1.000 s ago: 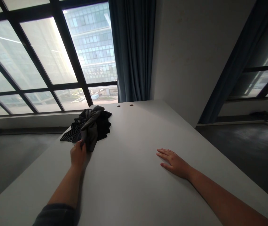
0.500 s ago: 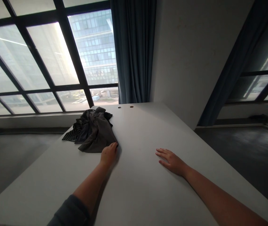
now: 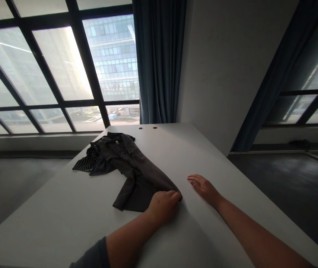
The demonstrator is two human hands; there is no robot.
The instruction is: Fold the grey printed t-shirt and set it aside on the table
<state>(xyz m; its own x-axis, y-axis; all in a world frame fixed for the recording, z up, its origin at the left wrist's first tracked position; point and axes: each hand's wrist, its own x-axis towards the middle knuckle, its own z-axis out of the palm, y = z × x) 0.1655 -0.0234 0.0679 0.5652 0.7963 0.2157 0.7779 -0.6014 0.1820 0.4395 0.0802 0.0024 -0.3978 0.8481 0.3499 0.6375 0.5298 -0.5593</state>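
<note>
A: First entry?
B: One dark grey garment (image 3: 145, 163), stretched from near the far left corner of the tabletop (image 3: 72, 219) towards its middle; pale tag (image 3: 117, 142) near the far end.
A: Left hand (image 3: 163, 205)?
B: Closed, fingers pinching the garment's near end at its right corner.
A: Right hand (image 3: 206, 189)?
B: Fingers extended, loosely spread, between the garment and the right edge. Contact with the surface: cannot tell.
A: Remaining stock?
B: One striped black cloth (image 3: 89, 159), bunched by the left edge near the far left corner, beside the garment's far end. Two round holes (image 3: 155, 128), near the far edge.
</note>
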